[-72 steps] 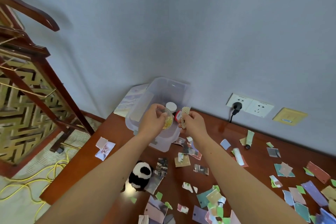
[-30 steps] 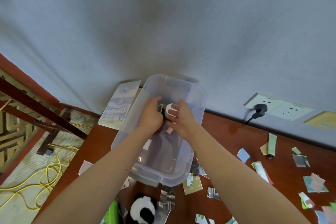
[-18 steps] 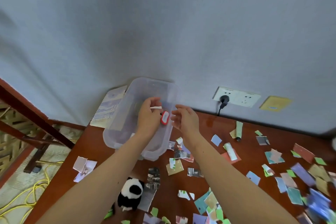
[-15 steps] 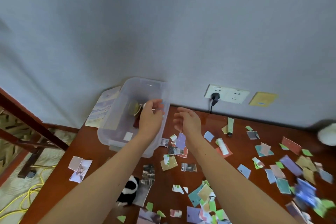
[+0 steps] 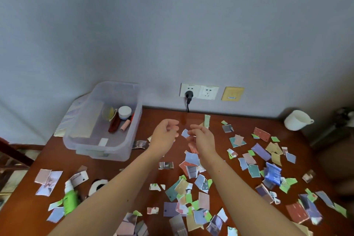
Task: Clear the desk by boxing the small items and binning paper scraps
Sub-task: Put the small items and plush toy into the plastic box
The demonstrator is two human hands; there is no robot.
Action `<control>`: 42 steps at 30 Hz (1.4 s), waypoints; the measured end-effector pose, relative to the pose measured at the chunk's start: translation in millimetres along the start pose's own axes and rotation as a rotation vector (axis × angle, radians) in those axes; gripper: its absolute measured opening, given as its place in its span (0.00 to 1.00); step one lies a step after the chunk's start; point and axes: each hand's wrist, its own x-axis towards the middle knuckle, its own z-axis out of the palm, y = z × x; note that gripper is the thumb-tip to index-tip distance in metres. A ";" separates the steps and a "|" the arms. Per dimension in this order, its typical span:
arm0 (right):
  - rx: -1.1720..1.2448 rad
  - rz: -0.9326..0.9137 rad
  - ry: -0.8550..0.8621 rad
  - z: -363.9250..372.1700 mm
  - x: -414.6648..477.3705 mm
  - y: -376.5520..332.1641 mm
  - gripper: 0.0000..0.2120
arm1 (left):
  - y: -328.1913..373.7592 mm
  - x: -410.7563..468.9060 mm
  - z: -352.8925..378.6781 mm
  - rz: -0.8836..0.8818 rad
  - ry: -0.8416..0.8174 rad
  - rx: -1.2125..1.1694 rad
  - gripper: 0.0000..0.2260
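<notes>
A clear plastic box [image 5: 99,149] stands at the desk's back left and holds a white-lidded jar [image 5: 124,112], a yellow round item [image 5: 108,113], a dark red item [image 5: 113,125] and a pink tube [image 5: 125,127]. My left hand [image 5: 165,136] and my right hand [image 5: 201,137] hover side by side above the desk to the right of the box, fingers loosely curled, holding nothing. Many coloured paper scraps [image 5: 193,184] lie scattered over the brown desk [image 5: 149,174]. A green tube [image 5: 70,200] and a panda toy [image 5: 97,186] lie at the front left, partly hidden by my left arm.
A white cup [image 5: 296,120] stands at the back right by the wall. A black plug [image 5: 188,95] sits in the wall socket, with a yellow plate [image 5: 232,94] beside it. A thin booklet [image 5: 67,120] leans behind the box. The desk's left edge runs past loose photos [image 5: 48,180].
Both hands came out of the box, leaving the small items inside, and moved right over the scraps. The camera view swung right and down, bringing the cup into view.
</notes>
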 end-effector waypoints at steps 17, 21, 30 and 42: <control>-0.108 0.112 0.054 -72.1 68.9 22.3 0.12 | -26.9 34.7 83.6 -0.204 -0.094 0.158 0.09; -0.130 0.172 0.021 -74.6 94.5 29.4 0.11 | -34.9 52.4 94.4 -0.276 -0.105 0.154 0.09; -0.175 0.297 -0.060 -67.6 141.7 54.5 0.09 | -66.6 89.2 113.3 -0.400 -0.142 0.178 0.12; -0.124 0.368 -0.061 -62.1 167.5 72.9 0.12 | -87.0 106.0 123.5 -0.513 -0.140 0.188 0.18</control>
